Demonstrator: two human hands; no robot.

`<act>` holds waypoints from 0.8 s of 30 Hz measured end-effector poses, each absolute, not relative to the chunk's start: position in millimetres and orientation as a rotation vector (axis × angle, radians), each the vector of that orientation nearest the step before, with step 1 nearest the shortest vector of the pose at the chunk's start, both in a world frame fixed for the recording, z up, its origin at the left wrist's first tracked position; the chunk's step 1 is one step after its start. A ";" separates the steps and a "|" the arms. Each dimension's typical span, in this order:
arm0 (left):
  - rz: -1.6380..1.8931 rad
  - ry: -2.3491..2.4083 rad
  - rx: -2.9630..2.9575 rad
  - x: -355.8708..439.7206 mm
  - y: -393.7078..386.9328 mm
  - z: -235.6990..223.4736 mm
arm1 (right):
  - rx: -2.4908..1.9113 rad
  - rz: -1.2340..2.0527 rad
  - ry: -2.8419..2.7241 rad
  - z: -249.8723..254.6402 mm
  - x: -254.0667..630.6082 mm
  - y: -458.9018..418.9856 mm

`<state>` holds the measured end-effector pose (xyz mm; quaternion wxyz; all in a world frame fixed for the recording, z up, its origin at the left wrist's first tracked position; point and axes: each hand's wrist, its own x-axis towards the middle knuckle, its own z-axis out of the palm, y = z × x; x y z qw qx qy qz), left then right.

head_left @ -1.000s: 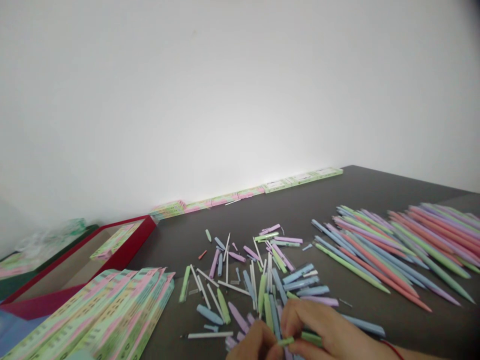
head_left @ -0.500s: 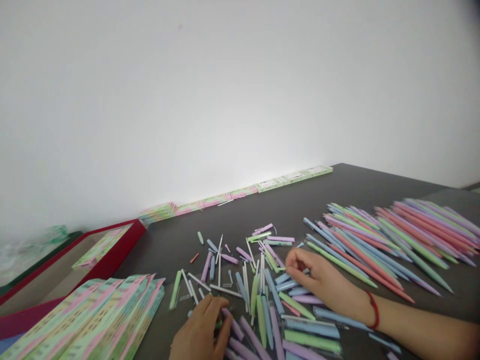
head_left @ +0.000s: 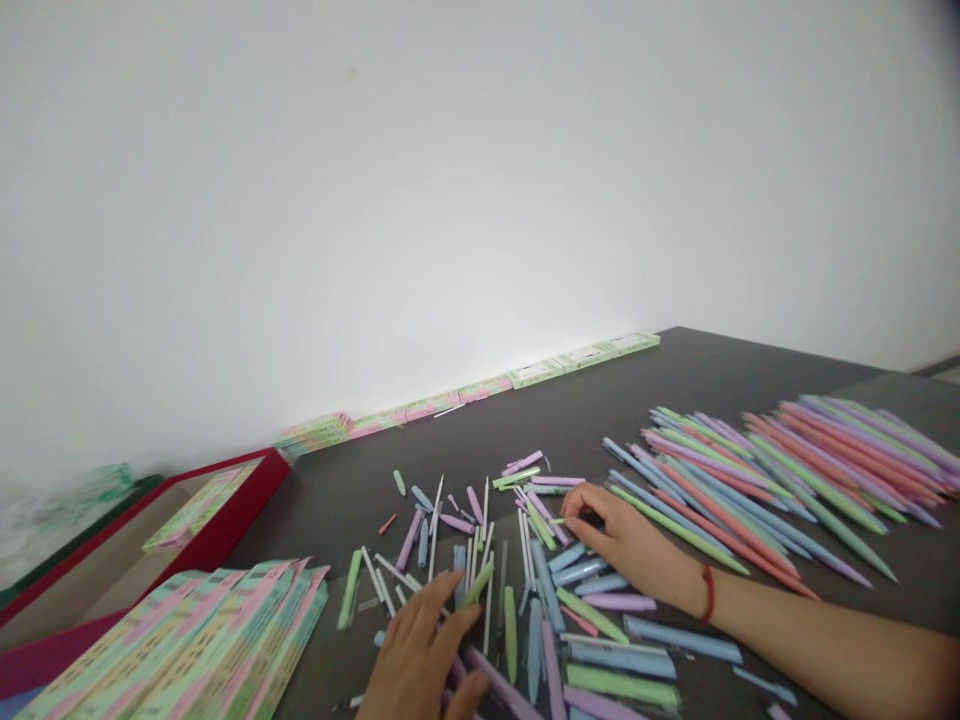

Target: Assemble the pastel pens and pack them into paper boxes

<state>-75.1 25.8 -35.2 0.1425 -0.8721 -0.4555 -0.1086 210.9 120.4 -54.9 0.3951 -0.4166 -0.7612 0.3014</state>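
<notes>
A scatter of pastel pen parts (head_left: 525, 580) lies on the dark table (head_left: 675, 390): short caps, barrels and thin white refills. My left hand (head_left: 424, 655) rests palm down at the near edge of the scatter, fingers spread, with a green pen piece (head_left: 478, 583) at its fingertips. My right hand (head_left: 626, 540), a red cord on its wrist, reaches into the middle of the scatter, and its fingertips pinch a small green piece (head_left: 556, 520). Assembled pens (head_left: 772, 480) lie in rows at the right.
A fanned stack of pastel printed cards (head_left: 195, 640) lies at the near left. Behind it stands a red-rimmed tray (head_left: 225, 510) with a card inside. More card packs (head_left: 480, 385) line the wall at the table's back edge.
My left hand has slid forward and spread its fingers over the parts. My right hand has shifted slightly left into the scatter and closed its fingertips on a small green piece.
</notes>
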 end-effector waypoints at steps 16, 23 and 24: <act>0.029 -1.753 -2.578 -75.7 179.5 -0.8 | -1.046 0.647 -1.925 -60.3 210.8 126.4; -0.298 -1.997 -2.610 -58.8 166.1 17.2 | -0.983 0.600 -1.860 -49.1 210.2 122.6; -0.404 -2.037 -2.644 -52.2 158.0 19.0 | -0.958 0.611 -1.846 -44.8 209.5 119.8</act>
